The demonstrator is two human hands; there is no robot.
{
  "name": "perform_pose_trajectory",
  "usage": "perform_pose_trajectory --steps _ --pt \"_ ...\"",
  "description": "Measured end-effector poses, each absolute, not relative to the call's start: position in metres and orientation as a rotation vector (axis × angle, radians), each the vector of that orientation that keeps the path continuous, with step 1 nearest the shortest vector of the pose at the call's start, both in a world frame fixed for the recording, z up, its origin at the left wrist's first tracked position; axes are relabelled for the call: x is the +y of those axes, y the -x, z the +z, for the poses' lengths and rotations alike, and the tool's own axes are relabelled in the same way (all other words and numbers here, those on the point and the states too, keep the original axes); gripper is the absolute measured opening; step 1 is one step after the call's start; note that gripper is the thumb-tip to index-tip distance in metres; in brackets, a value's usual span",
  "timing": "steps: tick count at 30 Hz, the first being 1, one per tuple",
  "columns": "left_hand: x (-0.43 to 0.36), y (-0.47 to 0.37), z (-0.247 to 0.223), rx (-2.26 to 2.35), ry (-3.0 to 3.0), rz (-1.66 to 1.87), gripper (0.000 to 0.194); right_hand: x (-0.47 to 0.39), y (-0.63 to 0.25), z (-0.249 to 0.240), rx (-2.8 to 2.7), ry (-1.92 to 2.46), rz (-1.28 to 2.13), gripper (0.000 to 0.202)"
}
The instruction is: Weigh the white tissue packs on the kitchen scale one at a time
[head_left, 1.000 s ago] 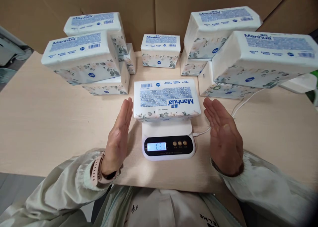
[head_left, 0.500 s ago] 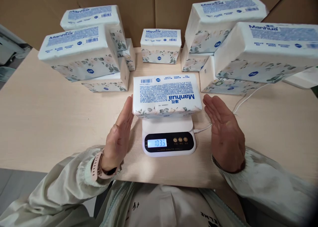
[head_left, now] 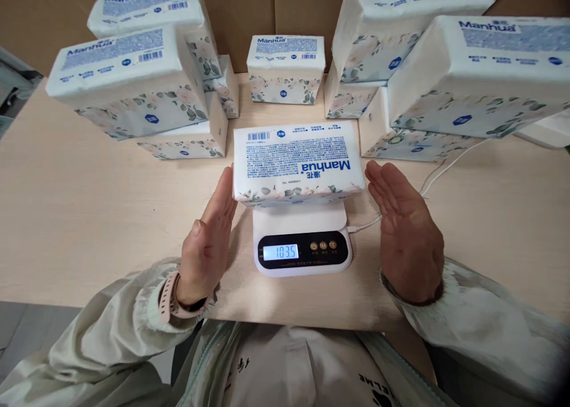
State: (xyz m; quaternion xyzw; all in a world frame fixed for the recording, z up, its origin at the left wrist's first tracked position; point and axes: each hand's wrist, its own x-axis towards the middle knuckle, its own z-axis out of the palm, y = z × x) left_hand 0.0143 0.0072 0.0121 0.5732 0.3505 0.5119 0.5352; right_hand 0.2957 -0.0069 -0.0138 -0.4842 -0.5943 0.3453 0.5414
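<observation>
A white, flower-printed pack of tissues (head_left: 298,160) lies on a small white digital scale (head_left: 303,264), its "Manhua" lettering upside down to me. The lit display (head_left: 280,252) reads 103.5. At the pack's left end is my left hand (head_left: 207,240), fingers stretched out and the palm turned inward; whether the fingertips touch the wrapper I cannot tell. On the opposite side my right hand (head_left: 405,234) is held the same way, flat, with a narrow gap between its fingertips and the pack. Neither hand grips anything.
Stacked tissue packs stand at the back left (head_left: 127,92) and back right (head_left: 485,86), with a single pack (head_left: 285,71) between them. A white cable (head_left: 439,175) runs from the scale's right side towards the right stack. Brown cardboard (head_left: 243,6) rises behind the table (head_left: 80,217).
The view has shifted slightly, so the packs at the back appear a little higher and larger. Both hands keep their pose beside the pack, and the reading stays at 103.5.
</observation>
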Motion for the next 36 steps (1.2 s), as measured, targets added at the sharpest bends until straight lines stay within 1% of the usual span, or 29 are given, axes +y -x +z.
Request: perform_pose_trajectory --steps 8,13,19,22,26,28,33,36 --pt "0.008 -0.013 0.013 0.818 -1.414 1.205 0.067 -0.007 -0.297 -0.015 -1.439 1.124 0.826 0.052" --pt "0.007 -0.012 0.013 0.791 -1.431 1.215 0.063 -0.009 -0.295 -0.013 -1.431 1.110 0.830 0.050" --pt "0.007 -0.009 0.005 0.791 -1.413 1.250 0.062 -0.009 -0.296 -0.011 -1.428 1.119 0.814 0.049" --pt "0.013 -0.013 0.004 0.793 -1.366 1.264 0.064 -0.004 -0.296 -0.003 -1.518 1.188 0.828 0.056" --pt "0.021 -0.020 0.015 0.739 -1.350 1.206 0.060 0.009 -0.285 0.024 -1.778 1.191 1.029 0.075" --pt "0.020 -0.018 0.022 0.761 -1.342 1.292 0.056 0.018 -0.272 0.040 -1.846 1.133 1.116 0.080" --pt "0.001 0.010 0.031 0.988 -1.357 1.702 0.038 0.042 -0.225 0.074 -2.039 0.940 1.279 0.084" --pt "-0.003 0.036 0.029 1.139 -1.355 1.785 0.035 0.058 -0.190 0.080 -2.174 0.831 1.407 0.084"
